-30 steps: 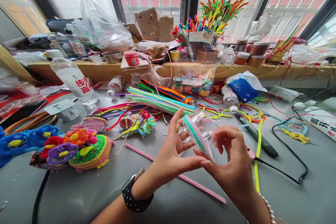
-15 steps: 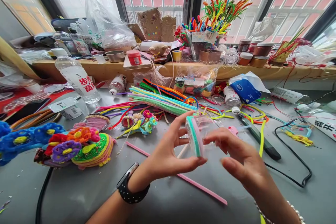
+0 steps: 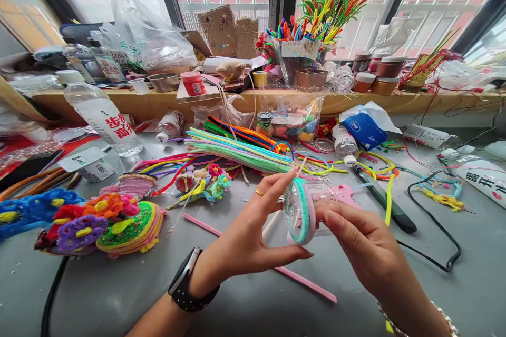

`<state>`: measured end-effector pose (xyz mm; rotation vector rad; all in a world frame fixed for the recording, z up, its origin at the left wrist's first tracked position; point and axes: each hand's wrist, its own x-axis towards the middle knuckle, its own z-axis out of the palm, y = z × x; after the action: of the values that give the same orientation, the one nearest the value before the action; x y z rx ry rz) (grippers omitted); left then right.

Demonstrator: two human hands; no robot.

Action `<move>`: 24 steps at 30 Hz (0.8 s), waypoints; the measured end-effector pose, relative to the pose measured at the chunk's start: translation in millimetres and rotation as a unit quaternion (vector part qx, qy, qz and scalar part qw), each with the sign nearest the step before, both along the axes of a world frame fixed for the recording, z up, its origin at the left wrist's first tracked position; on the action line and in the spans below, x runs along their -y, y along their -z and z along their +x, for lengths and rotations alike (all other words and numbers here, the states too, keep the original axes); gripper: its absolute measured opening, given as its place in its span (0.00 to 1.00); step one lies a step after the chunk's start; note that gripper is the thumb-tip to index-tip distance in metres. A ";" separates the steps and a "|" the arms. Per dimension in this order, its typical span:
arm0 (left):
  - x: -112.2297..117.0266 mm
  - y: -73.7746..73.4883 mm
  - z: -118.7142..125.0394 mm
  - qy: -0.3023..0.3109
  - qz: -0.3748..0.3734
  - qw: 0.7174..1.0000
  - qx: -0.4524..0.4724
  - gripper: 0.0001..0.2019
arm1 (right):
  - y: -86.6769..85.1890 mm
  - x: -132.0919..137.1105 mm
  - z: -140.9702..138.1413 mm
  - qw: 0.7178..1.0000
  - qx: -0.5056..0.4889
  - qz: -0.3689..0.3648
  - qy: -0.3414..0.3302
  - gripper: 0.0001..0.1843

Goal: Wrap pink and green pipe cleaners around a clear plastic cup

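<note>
Between my hands is a clear plastic piece [image 3: 291,213], round like a cut bottle end, with turquoise and lilac pipe cleaner bands [image 3: 303,210] around it. My left hand [image 3: 256,226] holds it from the left, index finger at the top and thumb stretched below. My right hand [image 3: 356,229] grips its right side, some fingertips seen through the plastic. Just behind the right hand lies a pink glue gun [image 3: 343,196], partly hidden. Under my left hand a pink pipe cleaner [image 3: 308,284] rests on the grey table.
Left are pipe cleaner flowers [image 3: 83,231] and a large bottle [image 3: 103,116]. A pipe cleaner bundle [image 3: 237,150] lies behind my hands. On the right are a dark green-handled tool [image 3: 395,210], a black cable [image 3: 454,253] and a yellow pipe cleaner [image 3: 389,200].
The banded plastic piece has turned so its round end shows more. My right hand has closed in on its right side; its fingers were looser before. The view has shifted slightly.
</note>
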<state>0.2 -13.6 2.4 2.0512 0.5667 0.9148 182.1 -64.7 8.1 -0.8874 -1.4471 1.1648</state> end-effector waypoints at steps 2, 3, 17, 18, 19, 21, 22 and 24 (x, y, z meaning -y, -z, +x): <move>-0.5 1.2 0.5 -0.006 0.029 1.000 0.005 0.46 | -0.6 1.0 -1.4 1.000 -0.012 -0.007 0.006 0.12; -0.6 1.7 0.8 -0.005 0.040 0.999 0.009 0.45 | -1.2 1.6 -2.1 1.000 -0.021 -0.017 0.008 0.11; -2.8 2.6 1.8 0.022 0.027 0.999 0.016 0.40 | -3.4 -0.8 1.2 0.991 -0.059 -0.117 -0.022 0.09; -2.8 2.7 2.0 0.021 0.025 0.999 0.018 0.40 | -3.8 -0.8 1.0 0.991 -0.059 -0.118 -0.021 0.09; -2.9 2.7 2.1 0.019 0.023 0.999 0.018 0.40 | -4.2 -0.7 0.8 0.991 -0.060 -0.119 -0.020 0.08; -3.2 2.8 2.2 0.016 0.023 1.000 0.011 0.40 | -4.9 -0.6 -0.1 0.990 -0.063 -0.121 -0.017 0.07; -3.4 2.8 2.2 0.014 0.027 1.000 0.008 0.41 | -5.0 -0.5 -0.5 0.990 -0.063 -0.125 -0.012 0.07; -3.8 2.9 2.2 0.011 0.038 0.999 0.001 0.41 | -5.0 -0.6 -1.0 0.989 -0.066 -0.129 0.001 0.08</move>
<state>2.4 -9.8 -0.5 2.1194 0.5154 0.9377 181.1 -64.1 13.1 -0.9688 -1.2059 1.4048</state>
